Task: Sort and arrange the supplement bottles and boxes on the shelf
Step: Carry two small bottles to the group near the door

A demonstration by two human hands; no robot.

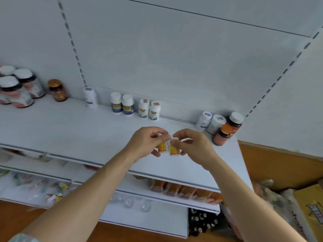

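Note:
Two small white bottles with orange-yellow labels are held side by side above the white shelf (pixel 87 130). My left hand (pixel 146 142) grips the left bottle (pixel 162 147) and my right hand (pixel 192 144) grips the right bottle (pixel 174 149); the two bottles touch. Along the shelf's back stand a lone white bottle (pixel 90 96), a pair with blue-yellow labels (pixel 122 104), a pair with green-orange labels (pixel 149 109), and at the right end a cluster of white and reddish bottles (pixel 220 126).
Large dark white-capped jars (pixel 17 86) and a brown gold-capped jar (pixel 57 90) stand at the shelf's left end. Lower shelves hold orange packets (pixel 183 191) and clear packets (pixel 43 187). A yellow carton (pixel 312 210) lies on the floor at right.

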